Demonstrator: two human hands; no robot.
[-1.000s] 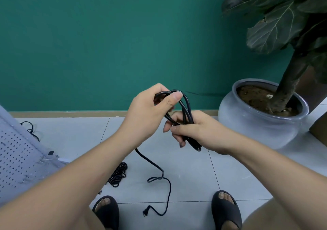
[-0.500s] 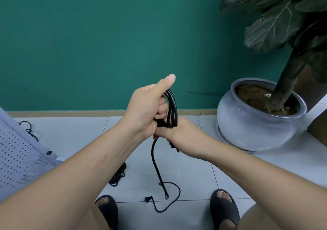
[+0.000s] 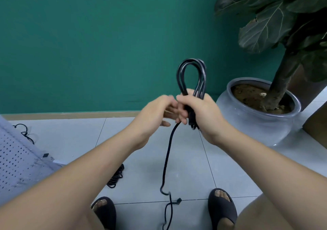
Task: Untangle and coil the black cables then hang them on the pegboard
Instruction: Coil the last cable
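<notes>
Right now my right hand is wrapped tight around the waist of the black cable, fingers and thumb curled fully closed so the gathered loops stand upright above my fist and cannot spring apart. My left hand sits just beside it on the left, blurred; I cannot tell whether its fingers pinch the strand or merely brush it. From under my fist the tail hangs down to the near floor, its plug lying between my feet, so I judge some turns are left to gather. A bundled cable lies by my left foot, and the pegboard leans at the left, handy for hanging.
</notes>
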